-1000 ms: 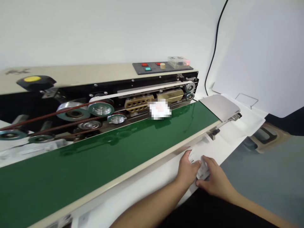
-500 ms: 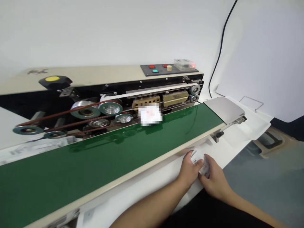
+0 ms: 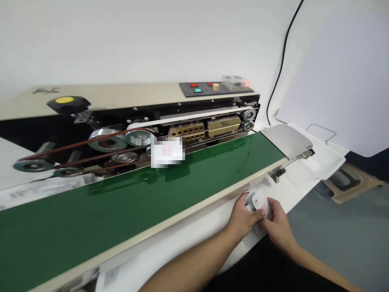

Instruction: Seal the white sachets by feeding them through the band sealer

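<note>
Head view suggests a stage partway along: a blurred packet [image 3: 167, 152] sits by the rollers of the machine [image 3: 136, 95], while a white packet [image 3: 260, 202] is not yet on the green belt [image 3: 121, 211]. Left hand [image 3: 245, 215] and right hand [image 3: 278, 227] both have fingers clamped on it, with the belt's near rail [image 3: 212, 200] between them and the machine; a metal plate [image 3: 288, 140] lies beyond.

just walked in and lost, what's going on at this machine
A person's left hand and right hand hold a small white printed packet beside the front edge of a long green conveyor belt. At the belt's far edge, a pixelated white piece is beside the round metal wheels of a beige-and-black machine.
</note>
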The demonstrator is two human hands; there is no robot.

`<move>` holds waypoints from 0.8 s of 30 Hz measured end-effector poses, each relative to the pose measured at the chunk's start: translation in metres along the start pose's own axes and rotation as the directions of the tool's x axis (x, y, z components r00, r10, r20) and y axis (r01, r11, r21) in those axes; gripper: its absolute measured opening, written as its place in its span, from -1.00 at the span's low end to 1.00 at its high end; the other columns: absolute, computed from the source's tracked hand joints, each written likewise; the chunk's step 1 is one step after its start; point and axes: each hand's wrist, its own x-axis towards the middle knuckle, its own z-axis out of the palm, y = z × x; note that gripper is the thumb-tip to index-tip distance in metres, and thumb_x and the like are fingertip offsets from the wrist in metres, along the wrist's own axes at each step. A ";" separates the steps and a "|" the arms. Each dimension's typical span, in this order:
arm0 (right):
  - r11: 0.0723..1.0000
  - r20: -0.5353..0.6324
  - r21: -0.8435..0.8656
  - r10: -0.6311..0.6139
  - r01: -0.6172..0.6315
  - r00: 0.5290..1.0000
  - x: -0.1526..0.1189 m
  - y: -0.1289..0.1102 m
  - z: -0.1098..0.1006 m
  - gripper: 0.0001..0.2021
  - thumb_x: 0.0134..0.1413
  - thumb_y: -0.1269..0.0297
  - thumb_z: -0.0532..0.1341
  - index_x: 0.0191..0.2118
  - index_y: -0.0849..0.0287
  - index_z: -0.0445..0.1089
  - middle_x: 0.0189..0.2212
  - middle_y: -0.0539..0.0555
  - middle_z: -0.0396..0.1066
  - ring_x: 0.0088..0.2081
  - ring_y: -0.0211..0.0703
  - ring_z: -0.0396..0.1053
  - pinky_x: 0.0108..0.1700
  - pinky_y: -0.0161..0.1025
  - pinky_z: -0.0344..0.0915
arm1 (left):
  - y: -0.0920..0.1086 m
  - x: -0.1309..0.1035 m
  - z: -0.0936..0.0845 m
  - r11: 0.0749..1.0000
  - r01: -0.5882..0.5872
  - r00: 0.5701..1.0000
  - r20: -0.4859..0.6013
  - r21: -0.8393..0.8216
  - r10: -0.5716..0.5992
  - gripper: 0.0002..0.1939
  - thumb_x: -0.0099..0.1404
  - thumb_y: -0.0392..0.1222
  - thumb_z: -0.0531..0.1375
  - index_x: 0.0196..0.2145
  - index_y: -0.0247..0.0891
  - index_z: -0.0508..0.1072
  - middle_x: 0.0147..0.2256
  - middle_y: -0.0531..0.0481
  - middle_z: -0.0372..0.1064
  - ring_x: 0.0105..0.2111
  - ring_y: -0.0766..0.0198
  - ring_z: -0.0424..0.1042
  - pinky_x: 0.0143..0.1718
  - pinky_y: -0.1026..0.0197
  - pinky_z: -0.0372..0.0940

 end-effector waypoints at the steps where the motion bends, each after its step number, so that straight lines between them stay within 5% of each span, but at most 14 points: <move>1: 0.997 0.000 0.072 0.004 -0.004 1.000 0.001 0.002 0.001 -0.54 -0.10 0.13 0.25 -0.07 0.23 0.21 -0.18 0.14 0.34 -0.18 0.03 0.31 -0.18 -0.17 0.26 | 0.000 0.000 0.000 1.000 0.000 1.000 -0.003 -0.006 0.000 -0.38 -0.29 -0.19 0.44 -0.24 -0.33 0.32 -0.39 0.03 0.38 -0.39 0.30 0.33 -0.33 0.29 0.25; 6: 0.906 0.003 0.419 0.065 -0.061 0.998 0.003 0.006 0.003 -0.54 -0.16 0.22 0.32 -0.09 0.20 0.22 -0.17 0.11 0.35 -0.15 0.01 0.31 -0.19 -0.21 0.30 | 0.000 0.002 0.001 1.000 0.007 1.000 -0.026 0.009 -0.006 -0.51 -0.21 -0.29 0.37 -0.27 -0.33 0.33 -0.40 0.03 0.41 -0.40 0.29 0.35 -0.32 0.27 0.26; 10: 0.855 0.003 0.508 0.114 -0.100 0.993 0.007 0.005 0.000 -0.55 -0.27 0.32 0.31 -0.14 0.21 0.26 -0.24 0.07 0.38 -0.22 -0.04 0.33 -0.24 -0.27 0.31 | 0.000 0.002 0.003 0.994 0.040 0.996 -0.085 0.100 -0.031 -0.65 -0.13 -0.40 0.25 -0.30 -0.32 0.34 -0.44 0.05 0.41 -0.43 0.30 0.36 -0.35 0.26 0.27; 17: 0.917 -0.151 0.349 0.258 -0.193 0.954 0.015 0.004 -0.021 -0.44 -0.37 0.28 0.32 -0.12 0.23 0.19 -0.32 0.07 0.39 -0.34 0.00 0.35 -0.41 -0.26 0.33 | 0.004 -0.002 0.008 0.994 0.076 0.992 -0.103 0.077 -0.068 -0.66 -0.13 -0.42 0.22 -0.32 -0.31 0.32 -0.49 0.08 0.41 -0.48 0.31 0.37 -0.41 0.27 0.28; 24: 0.962 -0.212 0.179 0.241 -0.205 0.947 0.015 0.005 -0.055 -0.51 -0.32 0.14 0.31 -0.18 0.25 0.30 -0.42 0.04 0.38 -0.50 -0.13 0.29 -0.60 -0.36 0.21 | 0.009 -0.003 0.010 0.994 0.098 0.990 -0.104 0.051 -0.092 -0.67 -0.16 -0.36 0.30 -0.38 -0.29 0.33 -0.56 0.12 0.36 -0.53 0.33 0.35 -0.47 0.31 0.27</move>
